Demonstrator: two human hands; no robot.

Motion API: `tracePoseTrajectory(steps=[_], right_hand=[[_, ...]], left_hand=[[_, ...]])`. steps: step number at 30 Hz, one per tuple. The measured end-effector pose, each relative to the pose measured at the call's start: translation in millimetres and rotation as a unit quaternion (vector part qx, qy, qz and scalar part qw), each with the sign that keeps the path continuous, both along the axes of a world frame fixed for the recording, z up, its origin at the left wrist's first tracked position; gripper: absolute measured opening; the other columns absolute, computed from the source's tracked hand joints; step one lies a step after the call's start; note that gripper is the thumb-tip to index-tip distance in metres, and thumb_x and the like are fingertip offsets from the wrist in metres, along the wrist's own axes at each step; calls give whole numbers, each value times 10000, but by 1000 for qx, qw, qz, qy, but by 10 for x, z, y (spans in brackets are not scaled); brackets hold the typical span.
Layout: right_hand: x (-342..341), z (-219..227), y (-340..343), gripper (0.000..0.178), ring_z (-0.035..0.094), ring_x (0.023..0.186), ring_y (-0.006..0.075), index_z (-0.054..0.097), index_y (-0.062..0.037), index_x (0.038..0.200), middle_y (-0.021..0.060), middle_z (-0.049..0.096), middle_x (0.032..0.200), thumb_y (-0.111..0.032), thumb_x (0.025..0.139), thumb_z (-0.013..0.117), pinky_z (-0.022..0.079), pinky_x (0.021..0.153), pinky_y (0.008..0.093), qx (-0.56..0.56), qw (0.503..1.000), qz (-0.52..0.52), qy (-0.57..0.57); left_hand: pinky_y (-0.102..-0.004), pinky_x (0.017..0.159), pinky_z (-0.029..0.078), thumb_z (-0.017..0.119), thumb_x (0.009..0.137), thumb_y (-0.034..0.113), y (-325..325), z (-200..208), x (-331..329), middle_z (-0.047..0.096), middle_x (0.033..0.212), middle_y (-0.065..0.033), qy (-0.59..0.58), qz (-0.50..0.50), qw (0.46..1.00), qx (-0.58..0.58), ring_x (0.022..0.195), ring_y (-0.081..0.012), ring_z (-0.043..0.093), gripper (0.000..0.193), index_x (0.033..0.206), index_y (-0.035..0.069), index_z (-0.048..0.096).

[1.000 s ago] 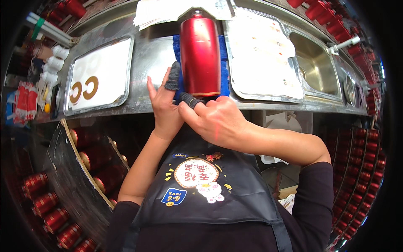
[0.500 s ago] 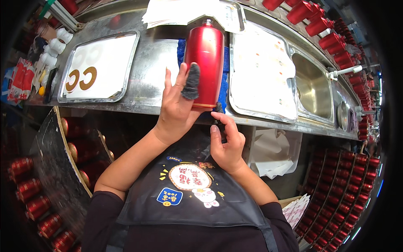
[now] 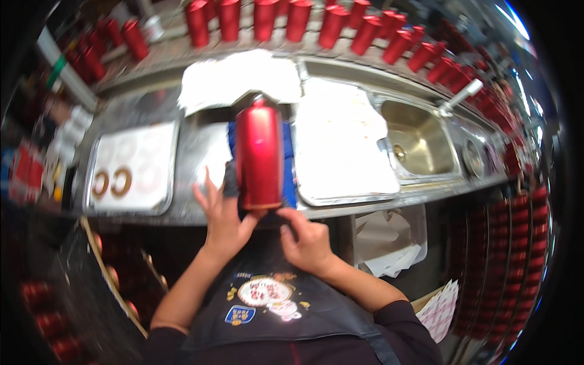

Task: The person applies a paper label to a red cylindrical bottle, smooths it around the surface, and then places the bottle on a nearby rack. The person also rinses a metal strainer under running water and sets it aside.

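On a blue cloth (image 3: 288, 164) lay a red bottle (image 3: 260, 155), its silvery neck pointing away from the person and its base toward the person, near the cloth's front edge. At the cloth's left front corner was the left hand (image 3: 224, 222), its fingers spread wide; 1 finger, in a dark sleeve, lay along the bottle's side, and the thumb reached to the base. Whether that hand bore any weight could not be told. In front of the cloth, toward its right, was the right hand (image 3: 309, 243), half curled, its index fingertip just by the base and its thumb parted from that finger, with nothing seen between them.

Left of the cloth stood a tray (image 3: 172, 182) with 2 brown C-shaped pieces (image 3: 121, 172) on its white sheet. Just right of the cloth was a larger tray (image 3: 347, 202) covered by white paper, and farther right, a steel sink (image 3: 420, 140). Behind the cloth lay white sheets (image 3: 234, 79); well beyond it stood a row of red containers (image 3: 264, 21). Below the cloth's level, to its right, sat a translucent bin (image 3: 420, 231) holding crumpled paper (image 3: 389, 237).
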State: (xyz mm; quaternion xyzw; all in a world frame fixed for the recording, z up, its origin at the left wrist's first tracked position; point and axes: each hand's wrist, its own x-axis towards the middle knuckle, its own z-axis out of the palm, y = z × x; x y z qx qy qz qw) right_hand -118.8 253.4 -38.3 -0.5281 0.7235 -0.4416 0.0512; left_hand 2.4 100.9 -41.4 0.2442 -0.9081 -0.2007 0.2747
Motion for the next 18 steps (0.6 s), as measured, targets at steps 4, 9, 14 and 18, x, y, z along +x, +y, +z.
tracePoseTrajectory(steps=[4, 9, 14, 18], right_hand=[[-1, 23, 40, 361, 605, 513, 300, 585, -48, 1152, 127, 579, 619, -34, 796, 644, 477, 491, 382, -32, 999, -19, -15], [21, 17, 59, 369, 628, 558, 340, 576, -56, 1153, 161, 619, 686, -51, 789, 635, 503, 526, 427, -13, 1000, -16, -18], [35, 64, 89, 376, 632, 543, 310, 595, -41, 1136, 142, 639, 716, -35, 764, 645, 508, 506, 410, -40, 999, -10, 15], [38, 183, 50, 376, 619, 531, 254, 604, -31, 1110, 96, 629, 701, -26, 736, 641, 483, 482, 372, -70, 995, 23, 74]], left_hand=[[-634, 1125, 15, 808, 713, 218, 31, 89, -141, 315, 1540, -201, 37, -60, 997, -43, 1431, -415, 259, 863, 1460, 76, 399], [-572, 1163, -8, 691, 873, 285, -20, 39, -101, 418, 1485, -181, 95, -78, 991, 60, 1403, -324, 361, 691, 1446, 34, 399], [-571, 1162, -23, 730, 834, 243, 17, 25, -56, 417, 1485, -189, 84, -34, 995, 43, 1405, -336, 357, 648, 1403, 59, 479], [-570, 1165, -17, 749, 723, 100, 14, 114, -146, 413, 1491, -185, 67, -82, 994, -19, 1411, -327, 356, 634, 1333, 102, 576]])
